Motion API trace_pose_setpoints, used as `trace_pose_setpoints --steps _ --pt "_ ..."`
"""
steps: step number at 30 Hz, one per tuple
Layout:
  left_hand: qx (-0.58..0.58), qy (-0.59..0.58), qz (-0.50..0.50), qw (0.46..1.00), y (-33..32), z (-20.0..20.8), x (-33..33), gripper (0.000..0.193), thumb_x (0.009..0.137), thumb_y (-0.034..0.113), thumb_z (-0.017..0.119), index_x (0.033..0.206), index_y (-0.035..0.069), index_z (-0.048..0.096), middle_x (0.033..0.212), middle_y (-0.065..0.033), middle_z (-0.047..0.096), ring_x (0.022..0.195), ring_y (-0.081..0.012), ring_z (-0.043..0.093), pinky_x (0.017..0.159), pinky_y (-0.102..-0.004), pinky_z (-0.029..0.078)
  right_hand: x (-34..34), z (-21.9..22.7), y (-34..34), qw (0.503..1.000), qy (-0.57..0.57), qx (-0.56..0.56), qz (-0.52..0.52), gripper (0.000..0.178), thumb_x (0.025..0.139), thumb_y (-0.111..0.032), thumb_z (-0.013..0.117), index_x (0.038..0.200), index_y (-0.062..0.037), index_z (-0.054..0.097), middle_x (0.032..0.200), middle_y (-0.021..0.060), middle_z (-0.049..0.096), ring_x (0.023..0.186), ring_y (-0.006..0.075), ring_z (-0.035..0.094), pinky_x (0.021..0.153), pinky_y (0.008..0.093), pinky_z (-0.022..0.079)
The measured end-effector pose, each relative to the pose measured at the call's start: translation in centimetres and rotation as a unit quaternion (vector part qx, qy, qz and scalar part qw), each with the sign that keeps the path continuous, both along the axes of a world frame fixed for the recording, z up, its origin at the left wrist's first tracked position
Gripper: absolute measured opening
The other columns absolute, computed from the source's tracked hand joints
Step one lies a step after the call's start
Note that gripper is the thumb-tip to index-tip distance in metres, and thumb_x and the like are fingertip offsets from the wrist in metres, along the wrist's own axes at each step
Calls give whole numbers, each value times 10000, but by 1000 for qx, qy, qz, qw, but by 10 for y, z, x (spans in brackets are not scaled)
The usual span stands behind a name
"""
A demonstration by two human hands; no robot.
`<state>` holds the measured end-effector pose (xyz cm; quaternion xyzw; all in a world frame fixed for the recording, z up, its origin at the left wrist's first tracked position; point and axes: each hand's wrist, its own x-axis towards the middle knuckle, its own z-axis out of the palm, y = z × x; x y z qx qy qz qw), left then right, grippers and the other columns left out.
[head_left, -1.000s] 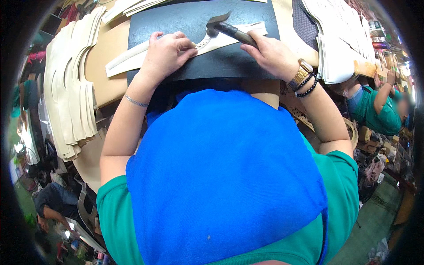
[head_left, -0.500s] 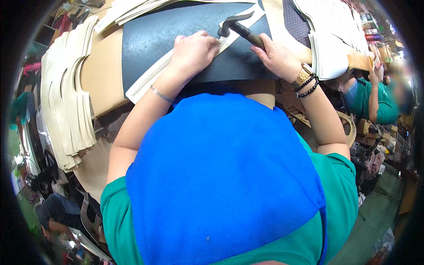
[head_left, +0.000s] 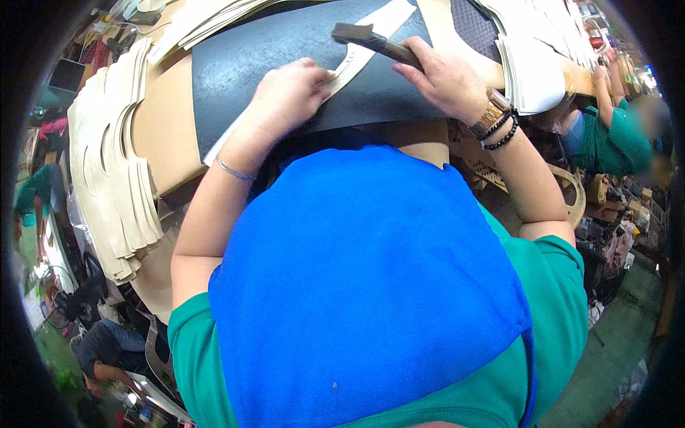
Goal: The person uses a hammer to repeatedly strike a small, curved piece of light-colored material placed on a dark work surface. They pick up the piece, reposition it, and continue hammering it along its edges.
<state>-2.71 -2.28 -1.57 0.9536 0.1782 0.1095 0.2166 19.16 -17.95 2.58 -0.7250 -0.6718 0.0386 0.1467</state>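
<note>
A long cream strip (head_left: 354, 65) runs diagonally across the dark work mat (head_left: 239, 53). My left hand (head_left: 289, 93) is closed on the strip, with thumb and fingertips pinching its edge; part of the strip is hidden beneath that hand and wrist. My right hand (head_left: 446, 78) grips the dark handle of a hammer (head_left: 378, 44). The hammer's head is over the strip's upper part, beyond my left fingertips. From this angle I cannot tell whether it touches.
Stacked cream cut pieces (head_left: 118, 164) lie at the left on tan board (head_left: 165, 118). Another pale stack (head_left: 531, 78) stands right of the mat. A co-worker in a green shirt (head_left: 617, 139) sits at the far right. Another person (head_left: 114, 349) is at the lower left.
My left hand has slid toward me and left along the strip. The hammer has turned, its head swinging left, still in my right hand.
</note>
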Motion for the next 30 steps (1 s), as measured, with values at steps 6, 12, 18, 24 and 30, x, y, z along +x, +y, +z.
trace_pose_setpoints --steps 6,12,18,24,30 --pt "-63 -3 49 997 -1 1 -7 214 870 304 677 899 100 736 915 -96 668 863 -288 674 774 -397 541 -1 -2 -5 999 2 -51 -17 345 988 -401 525 1042 -62 491 781 193 656 738 392 657 634 483 510" --pt "-54 -22 39 998 -15 -6 14 224 856 242 685 972 54 721 930 -134 665 899 -312 667 826 -400 532 10 -17 -19 996 49 -71 -32 349 974 -399 551 1053 -64 492 721 204 627 710 413 642 615 482 499" --pt "-174 -25 60 983 -8 -10 2 256 804 227 784 978 47 730 965 -113 700 888 -231 695 800 -332 542 1 -11 -36 992 52 -112 -16 332 969 -386 565 1022 -61 524 713 188 624 683 384 644 596 461 501" --pt "-96 -26 37 994 -11 -5 2 247 816 259 774 955 59 738 930 -113 695 859 -266 691 787 -330 544 -6 -14 -32 994 95 -46 -30 337 978 -371 548 1069 -54 481 765 215 640 730 421 644 632 499 504" --pt "-144 -23 54 988 -3 1 -12 200 842 196 737 976 46 735 916 -117 693 856 -220 693 766 -331 539 -7 -11 -30 982 113 -140 -58 344 996 -381 515 1075 -49 471 774 224 638 744 432 639 643 507 493"
